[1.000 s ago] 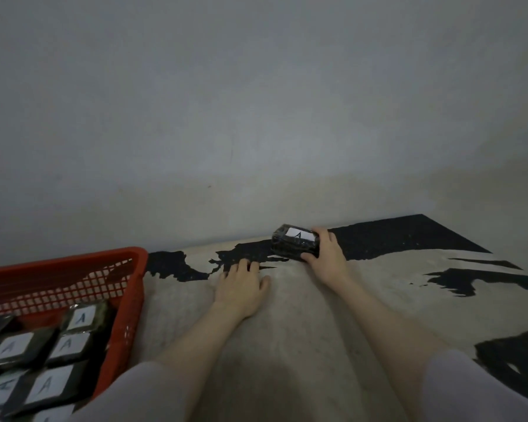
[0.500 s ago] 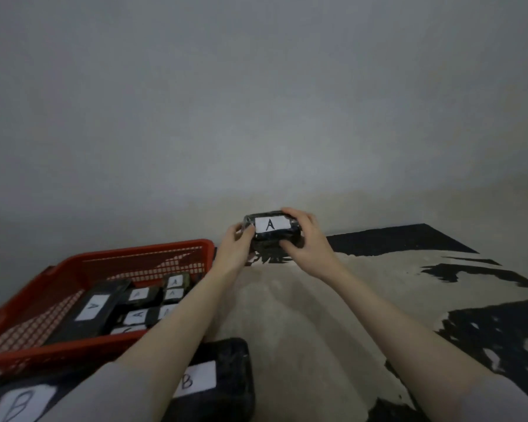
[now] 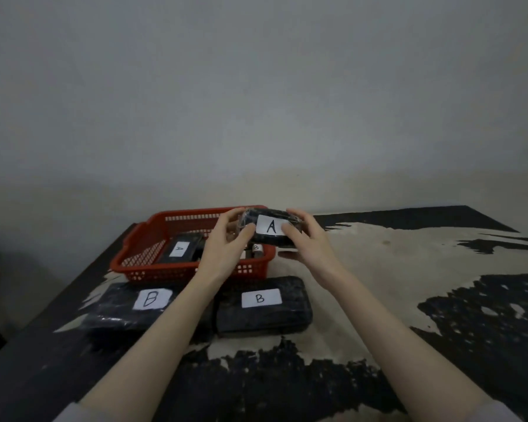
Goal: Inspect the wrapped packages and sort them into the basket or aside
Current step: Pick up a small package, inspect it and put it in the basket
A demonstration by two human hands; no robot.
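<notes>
- While both grips curl around it, I see the black wrapped package (image 3: 272, 228), labelled A, pinched between my left hand (image 3: 226, 246) and right hand (image 3: 307, 242), raised over the right end of the red basket (image 3: 141, 257).
- Another A package (image 3: 179, 251) lies inside that basket.
- Nearer me, two B packages (image 3: 261, 306) lie side by side on the tabletop (image 3: 393, 269).

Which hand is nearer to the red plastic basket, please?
Left. The left hand is over the red plastic basket's right part; the right hand is just past its right end. Both hold the black wrapped package labelled A.
</notes>
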